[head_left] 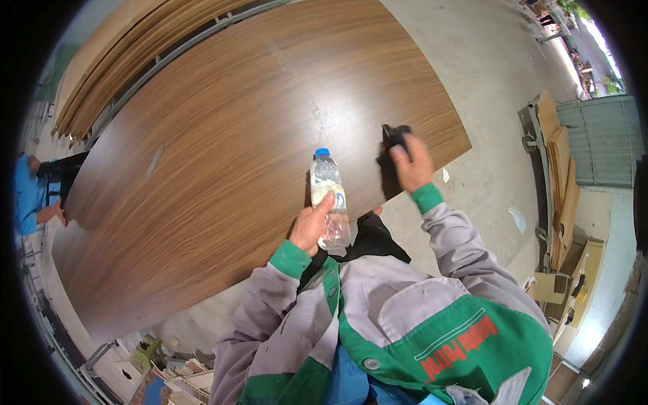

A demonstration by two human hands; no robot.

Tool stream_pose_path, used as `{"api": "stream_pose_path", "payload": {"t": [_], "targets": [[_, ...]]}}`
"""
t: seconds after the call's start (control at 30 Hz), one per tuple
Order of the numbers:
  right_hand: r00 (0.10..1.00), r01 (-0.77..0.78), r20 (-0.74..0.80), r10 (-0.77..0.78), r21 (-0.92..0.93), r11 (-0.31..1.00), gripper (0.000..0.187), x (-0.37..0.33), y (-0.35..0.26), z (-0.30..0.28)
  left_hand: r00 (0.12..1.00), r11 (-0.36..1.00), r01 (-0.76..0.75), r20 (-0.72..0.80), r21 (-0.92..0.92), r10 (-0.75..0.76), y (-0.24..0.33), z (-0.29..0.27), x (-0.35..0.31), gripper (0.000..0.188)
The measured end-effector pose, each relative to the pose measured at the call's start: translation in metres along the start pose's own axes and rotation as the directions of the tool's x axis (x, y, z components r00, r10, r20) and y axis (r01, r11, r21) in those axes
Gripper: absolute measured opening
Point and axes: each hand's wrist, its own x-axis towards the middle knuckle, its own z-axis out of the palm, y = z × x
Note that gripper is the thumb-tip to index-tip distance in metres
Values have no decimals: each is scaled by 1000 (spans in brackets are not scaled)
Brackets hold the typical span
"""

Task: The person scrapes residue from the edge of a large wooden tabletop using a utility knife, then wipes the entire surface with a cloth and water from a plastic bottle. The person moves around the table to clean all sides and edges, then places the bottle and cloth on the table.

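A clear plastic bottle (332, 179) with a blue cap and a pale label is in my left hand (313, 223), held by its lower half. Clear liquid shows inside, and the cap points away from me over the wood-grain panel (250, 142). Farther right, my right hand (413, 162) grips a dark, bunched-up piece that looks like a cloth (393, 145). It rests on the panel near the right end. Small shiny, wet-looking marks (316, 113) lie on the brown surface beyond the bottle cap.
Stacked boards (128, 50) stand along the far left side. At the left end, a person in blue (30, 192) has a hand by the panel's edge. More sheets lean on a cart (557, 175) at right. White scraps (517, 219) lie on the floor.
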Motion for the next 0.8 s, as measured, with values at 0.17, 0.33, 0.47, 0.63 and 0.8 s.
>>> {"api": "stream_pose_path", "payload": {"t": [0.17, 0.33, 0.47, 0.63, 0.8], "targets": [[745, 539, 508, -433, -75, 839, 56, 9, -47, 50, 992, 993, -104, -80, -57, 99, 57, 6, 20, 48], [679, 710, 363, -637, -104, 697, 51, 207, -88, 171, 831, 838, -458, -191, 295, 522, 79, 5, 29, 39], [689, 690, 358, -630, -58, 722, 51, 307, -126, 219, 413, 583, -566, -411, 583, 812, 97, -29, 43, 45], [202, 831, 657, -726, 277, 482, 51, 104, -82, 101, -84, 447, -373, -509, 813, 857, 81, -102, 36, 51], [275, 849, 659, -701, 177, 499, 53, 151, -78, 128, -102, 343, -402, -414, 849, 904, 66, -127, 59, 58]]}}
